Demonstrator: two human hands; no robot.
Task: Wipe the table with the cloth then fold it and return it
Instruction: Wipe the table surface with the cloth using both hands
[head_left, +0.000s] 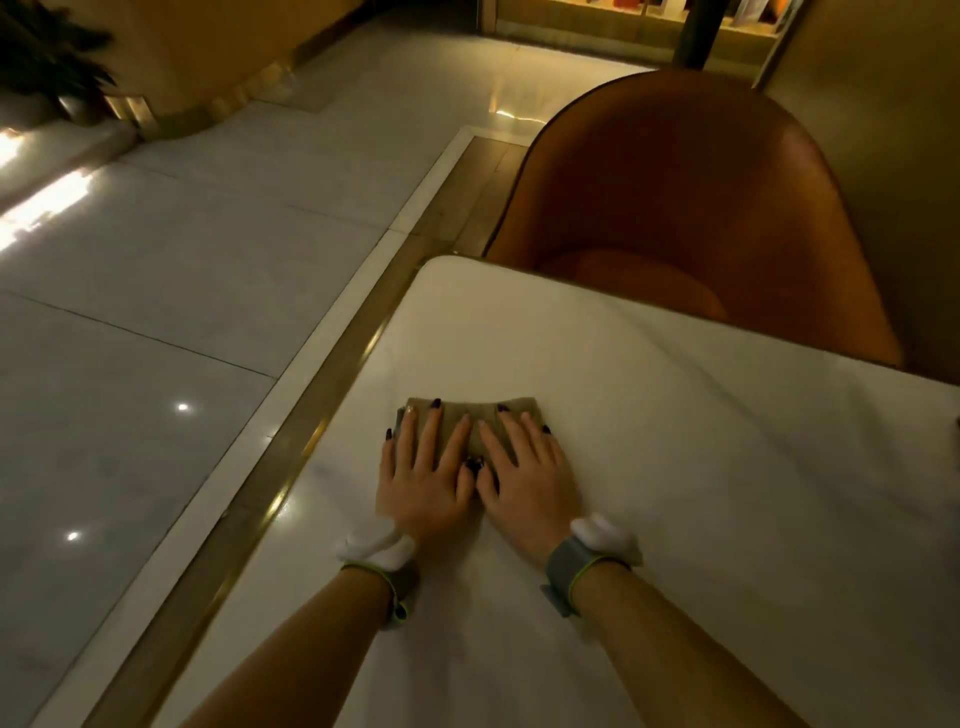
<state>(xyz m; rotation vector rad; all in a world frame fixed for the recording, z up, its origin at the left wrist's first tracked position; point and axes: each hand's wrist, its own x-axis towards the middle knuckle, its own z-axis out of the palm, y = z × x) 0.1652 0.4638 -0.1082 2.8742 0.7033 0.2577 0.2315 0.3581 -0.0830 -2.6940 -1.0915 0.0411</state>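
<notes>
Cloth (470, 415) lies flat on the white tabletop (675, 467), a small tan-brown rectangle near the table's left edge and toward its far corner. From your head camera, both of your hands are pressing down on it, side by side. Your left hand (423, 480) is spread flat with fingers fanned over the left half of the cloth, its little finger reaching just past the cloth's left edge. Your right hand (527, 475) is also flat and spread, covering the right half, with the thumbs of both hands touching in the middle. Neither hand pinches anything. Each wrist carries a grey band (569, 569) with a white pad above it. An orange-brown armchair (691, 208) stands against the far side of the tabletop. A pale tiled floor (182, 260) with a brass strip runs along the left.
</notes>
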